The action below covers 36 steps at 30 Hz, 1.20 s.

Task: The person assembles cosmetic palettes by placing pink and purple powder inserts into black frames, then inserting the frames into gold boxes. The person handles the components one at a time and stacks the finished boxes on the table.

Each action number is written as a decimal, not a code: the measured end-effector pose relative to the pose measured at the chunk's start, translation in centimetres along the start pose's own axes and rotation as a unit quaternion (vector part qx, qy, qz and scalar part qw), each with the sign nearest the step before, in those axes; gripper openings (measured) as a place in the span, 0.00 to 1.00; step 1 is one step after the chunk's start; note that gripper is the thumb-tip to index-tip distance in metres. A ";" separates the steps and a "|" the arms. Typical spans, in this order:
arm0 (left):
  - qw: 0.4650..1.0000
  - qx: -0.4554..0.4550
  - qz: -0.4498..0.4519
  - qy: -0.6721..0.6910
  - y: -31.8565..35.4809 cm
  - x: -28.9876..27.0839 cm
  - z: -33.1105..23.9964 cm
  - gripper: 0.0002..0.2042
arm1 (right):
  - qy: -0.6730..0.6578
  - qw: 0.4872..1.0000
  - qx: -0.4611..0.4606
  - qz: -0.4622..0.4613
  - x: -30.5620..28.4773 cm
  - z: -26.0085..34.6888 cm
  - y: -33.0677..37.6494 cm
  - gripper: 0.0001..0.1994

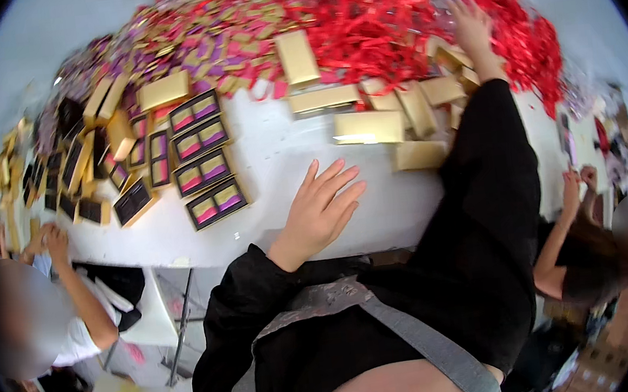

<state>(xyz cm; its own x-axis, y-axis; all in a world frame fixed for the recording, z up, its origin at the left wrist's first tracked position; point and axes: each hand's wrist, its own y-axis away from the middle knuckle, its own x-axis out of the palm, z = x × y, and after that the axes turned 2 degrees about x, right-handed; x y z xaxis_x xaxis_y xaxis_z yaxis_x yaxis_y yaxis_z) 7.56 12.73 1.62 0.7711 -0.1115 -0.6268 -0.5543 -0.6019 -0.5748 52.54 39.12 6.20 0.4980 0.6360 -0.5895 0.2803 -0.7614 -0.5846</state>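
Observation:
My left hand (319,211) hovers over the white table (270,147) near its front edge, palm down, fingers spread and holding nothing. Far to the right my right hand (474,34) reaches into a big heap of red ribbons (373,25); its fingers look stretched out, slightly blurred, with nothing seen in them. Closed gold boxes, one of them a shiny gold box (369,126), lie between my two arms. Left of my left hand, several open boxes (217,202) stand in a slanting column, each with pink and purple pieces in a black insert.
Small pink, purple and gold packets (214,42) form a wide heap at the back left. More boxes (131,200), some with black inserts, are jumbled at the left. One person (83,297) works at the left and another (576,252) at the right.

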 end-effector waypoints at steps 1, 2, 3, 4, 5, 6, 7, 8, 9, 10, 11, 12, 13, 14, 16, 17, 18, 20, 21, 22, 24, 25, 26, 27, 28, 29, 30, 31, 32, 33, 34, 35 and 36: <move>0.999 -0.031 -0.012 0.010 1.2 -0.8 0.6 0.31 | -0.098 0.994 0.042 0.011 -0.6 1.2 -1.4 0.32; 0.997 -0.060 -0.028 0.027 2.4 -1.9 0.9 0.32 | -0.189 0.978 0.079 0.029 -3.4 1.6 -2.5 0.33; 0.990 -0.114 -0.069 0.052 3.2 -2.7 0.7 0.36 | -0.198 0.973 0.083 -0.081 -7.4 3.9 -3.0 0.32; 0.977 -0.164 -0.110 0.079 3.6 -3.7 0.6 0.40 | -0.203 0.957 0.091 -0.188 -12.5 7.1 -3.1 0.30; 0.960 -0.210 -0.149 0.111 3.9 -4.4 0.2 0.45 | -0.348 0.924 0.050 -0.151 -18.4 10.1 -2.8 0.28; 0.948 -0.196 -0.203 0.144 3.2 -5.6 -0.6 0.53 | -0.501 0.859 0.004 -0.110 -23.4 14.4 -2.1 0.27; 0.935 -0.168 -0.248 0.188 2.1 -6.7 -0.8 0.62 | -0.639 0.765 -0.060 -0.047 -27.3 18.5 0.8 0.28; 0.900 -0.176 -0.288 0.274 2.1 -7.2 -1.1 0.64 | -0.754 0.649 -0.098 0.033 -31.1 22.4 3.8 0.30; 0.854 -0.180 -0.336 0.354 2.3 -7.7 -1.4 0.67 | -0.803 0.574 -0.142 0.069 -33.5 25.2 4.7 0.31; 0.788 -0.189 -0.394 0.435 2.4 -8.4 -1.7 0.66 | -0.838 0.504 -0.181 0.103 -34.9 27.2 5.2 0.32; 0.786 -0.248 -0.366 0.431 3.8 -10.1 -1.7 0.62 | -0.819 0.552 -0.143 0.073 -34.5 29.0 5.8 0.33; 0.739 -0.298 -0.425 0.430 4.5 -11.2 -2.0 0.54 | -0.795 0.594 -0.111 0.047 -33.6 31.0 6.3 0.34; 0.718 -0.269 -0.462 0.446 6.0 -12.3 -1.2 0.47 | -0.769 0.635 -0.077 0.020 -33.3 32.6 7.0 0.34; 0.696 -0.242 -0.500 0.454 8.1 -13.5 -0.1 0.40 | -0.722 0.684 -0.093 0.049 -34.0 34.0 8.0 0.34; 0.630 -0.217 -0.536 0.518 10.8 -16.2 1.6 0.35 | -0.625 0.765 -0.115 0.103 -35.8 36.9 10.4 0.34; 0.571 -0.211 -0.557 0.564 11.5 -17.5 2.0 0.33 | -0.601 0.774 -0.137 0.146 -35.4 37.8 12.0 0.36; 0.535 -0.181 -0.559 0.607 12.4 -18.4 2.8 0.34 | -0.592 0.783 -0.136 0.134 -35.5 37.7 12.8 0.35; 0.557 -0.162 -0.579 0.573 12.8 -19.5 3.6 0.36 | -0.560 0.810 -0.131 0.110 -35.7 36.6 14.1 0.33; 0.549 -0.175 -0.578 0.578 13.1 -19.8 4.0 0.36 | -0.547 0.821 -0.121 0.110 -35.7 36.1 14.5 0.31; 0.541 -0.187 -0.575 0.584 13.6 -20.0 4.6 0.36 | -0.595 0.784 -0.103 0.141 -36.0 35.8 15.2 0.30; 0.503 -0.152 -0.552 0.648 14.1 -19.5 5.9 0.35 | -0.676 0.709 -0.079 0.187 -36.2 34.7 16.1 0.27; 0.507 -0.151 -0.548 0.649 13.9 -18.8 6.5 0.34 | -0.749 0.633 -0.068 0.182 -36.6 34.5 16.6 0.26; 0.508 -0.149 -0.550 0.646 13.7 -18.1 6.7 0.33 | -0.815 0.547 -0.062 0.178 -37.3 34.3 17.0 0.25; 0.501 -0.152 -0.552 0.649 13.2 -17.2 6.5 0.32 | -0.836 0.518 -0.067 0.166 -38.6 33.8 16.7 0.25; 0.495 -0.154 -0.555 0.651 12.6 -16.3 6.1 0.31 | -0.850 0.502 -0.048 0.154 -39.1 33.9 16.5 0.25; 0.487 -0.162 -0.557 0.653 12.1 -15.4 5.7 0.30 | -0.829 0.544 -0.017 0.128 -39.1 34.1 16.2 0.25; 0.489 -0.164 -0.557 0.650 11.6 -14.8 5.2 0.29 | -0.806 0.583 0.013 0.102 -38.8 34.1 15.7 0.25; 0.492 -0.166 -0.558 0.647 11.0 -14.3 4.7 0.28 | -0.796 0.597 0.012 0.096 -38.0 34.1 15.8 0.25; 0.499 -0.171 -0.557 0.642 10.7 -14.0 4.4 0.28 | -0.799 0.592 0.035 0.095 -37.9 34.5 16.0 0.24; 0.525 -0.162 -0.538 0.639 10.4 -13.8 4.2 0.27 | -0.802 0.587 0.058 0.094 -38.2 35.1 16.1 0.24; 0.546 -0.166 -0.548 0.612 10.1 -13.5 4.3 0.27 | -0.805 0.581 0.080 0.093 -38.3 35.6 16.2 0.23; 0.565 -0.169 -0.558 0.583 9.6 -13.3 4.4 0.27 | -0.798 0.593 0.077 0.080 -38.3 36.1 16.1 0.29; 0.584 -0.172 -0.568 0.553 9.3 -13.1 4.4 0.27 | -0.828 0.550 0.080 0.077 -38.6 36.1 16.1 0.32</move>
<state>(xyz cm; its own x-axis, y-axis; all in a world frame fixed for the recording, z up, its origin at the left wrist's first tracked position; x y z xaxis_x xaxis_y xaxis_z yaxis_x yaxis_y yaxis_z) -9.09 12.09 2.18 0.4165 0.1863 0.8898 0.4608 -0.8870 -0.0300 8.18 6.89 -0.56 -0.9612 -0.0903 -0.2608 0.1973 -0.8854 -0.4208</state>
